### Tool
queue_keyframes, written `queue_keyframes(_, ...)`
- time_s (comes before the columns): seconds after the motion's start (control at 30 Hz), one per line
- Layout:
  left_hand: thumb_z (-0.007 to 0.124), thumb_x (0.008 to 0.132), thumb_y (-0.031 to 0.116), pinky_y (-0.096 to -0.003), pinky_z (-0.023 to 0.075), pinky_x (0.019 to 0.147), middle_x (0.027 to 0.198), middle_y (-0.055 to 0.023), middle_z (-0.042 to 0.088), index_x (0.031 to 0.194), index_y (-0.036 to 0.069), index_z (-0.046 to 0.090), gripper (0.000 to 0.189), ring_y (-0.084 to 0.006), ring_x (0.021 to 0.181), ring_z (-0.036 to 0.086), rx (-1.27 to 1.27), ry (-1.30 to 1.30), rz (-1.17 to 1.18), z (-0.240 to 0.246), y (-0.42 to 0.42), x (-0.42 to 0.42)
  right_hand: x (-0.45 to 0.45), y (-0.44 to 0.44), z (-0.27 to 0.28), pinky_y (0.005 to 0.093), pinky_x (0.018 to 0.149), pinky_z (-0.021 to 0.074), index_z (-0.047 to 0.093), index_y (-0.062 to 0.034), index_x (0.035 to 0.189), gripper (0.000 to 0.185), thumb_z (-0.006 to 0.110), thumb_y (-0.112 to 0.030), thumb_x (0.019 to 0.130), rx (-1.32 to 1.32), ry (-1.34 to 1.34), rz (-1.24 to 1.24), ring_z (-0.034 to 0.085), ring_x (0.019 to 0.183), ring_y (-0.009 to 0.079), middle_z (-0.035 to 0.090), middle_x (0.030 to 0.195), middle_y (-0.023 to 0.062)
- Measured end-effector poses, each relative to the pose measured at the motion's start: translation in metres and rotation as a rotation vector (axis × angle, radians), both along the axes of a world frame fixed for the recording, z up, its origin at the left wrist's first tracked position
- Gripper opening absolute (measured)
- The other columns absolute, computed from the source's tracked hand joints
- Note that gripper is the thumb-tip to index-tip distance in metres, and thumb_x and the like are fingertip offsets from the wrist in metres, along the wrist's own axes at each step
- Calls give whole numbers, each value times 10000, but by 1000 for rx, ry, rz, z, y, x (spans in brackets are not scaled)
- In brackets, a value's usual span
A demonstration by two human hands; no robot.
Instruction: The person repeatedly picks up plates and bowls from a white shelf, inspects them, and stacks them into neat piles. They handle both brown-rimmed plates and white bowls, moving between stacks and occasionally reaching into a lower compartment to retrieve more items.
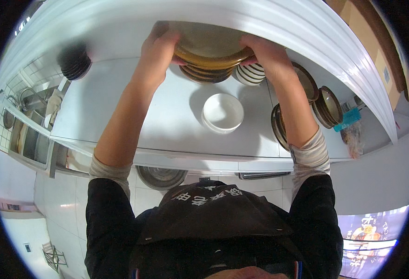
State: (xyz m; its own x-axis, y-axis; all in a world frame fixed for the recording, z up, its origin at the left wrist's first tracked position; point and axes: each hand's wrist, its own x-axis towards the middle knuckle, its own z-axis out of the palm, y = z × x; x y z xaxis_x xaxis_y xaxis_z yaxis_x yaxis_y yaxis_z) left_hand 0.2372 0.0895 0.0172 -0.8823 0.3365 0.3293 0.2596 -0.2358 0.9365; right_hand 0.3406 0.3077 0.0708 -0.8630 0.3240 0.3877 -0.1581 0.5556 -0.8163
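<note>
Between my two hands is a stack of brown-rimmed plates or shallow bowls (211,62), gripped by its sides at the back of a white counter. My left hand (161,47) holds the left side, fingers curled underneath. On the opposite side my right hand (264,51) has its thumb over the rim. Directly below and behind this stack shows another pile of dark-rimmed dishes (206,75); whether the two touch, I cannot tell. Striped white bowls (251,74) stand beside my right wrist. Nearer to me sits a small pile of white bowls (223,113).
A ribbed white panel (246,14) overhangs the counter (176,129). Dark bowls (74,62) are stacked at left, near a metal sink (35,146). More brown dishes (279,127) and tilted bowls (328,106) stand at right, beside a turquoise item (347,119) and a clear plastic bag (352,139).
</note>
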Motion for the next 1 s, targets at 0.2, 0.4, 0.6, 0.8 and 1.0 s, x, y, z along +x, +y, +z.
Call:
queue_keyframes(0.2,561,1014,306,-316,669,706,1251,-225,636,1352,-55,525,496,-302,927,744,-171,80,28,9,13,-17,-33,26,-13,316,667,648,663,55,1127,335,667,-214,928,-111,69,-38,732,850,241,707,960,155)
queue_keyframes(0.4,548,1035,337,-298,658,668,1230,-212,632,1353,-13,530,473,-280,923,723,-204,-32,113,17,24,-14,-56,38,-30,320,678,649,657,48,1151,345,660,-229,944,-259,92,-75,732,867,242,707,979,159)
queue_keyframes(0.6,561,1038,329,-312,618,658,1155,-167,647,1279,0,564,408,-253,897,695,-275,4,108,18,32,-45,-67,44,-28,325,689,650,651,40,1174,355,653,-243,960,-352,91,-72,733,885,244,707,997,162)
queue_keyframes(0.8,574,1041,321,-327,578,648,1080,-123,662,1206,13,597,350,-226,872,668,-359,41,144,4,28,-62,-25,39,-31,329,700,651,644,33,1198,366,646,-258,975,-499,-2,2,733,902,245,707,1015,165)
queue_keyframes(1.0,587,1044,313,-341,538,639,1005,-78,677,1132,26,631,304,-199,846,640,-590,355,517,-33,8,-58,78,92,-28,345,693,614,655,13,1189,385,684,-284,947,-113,-205,-124,712,879,228,705,1057,144)
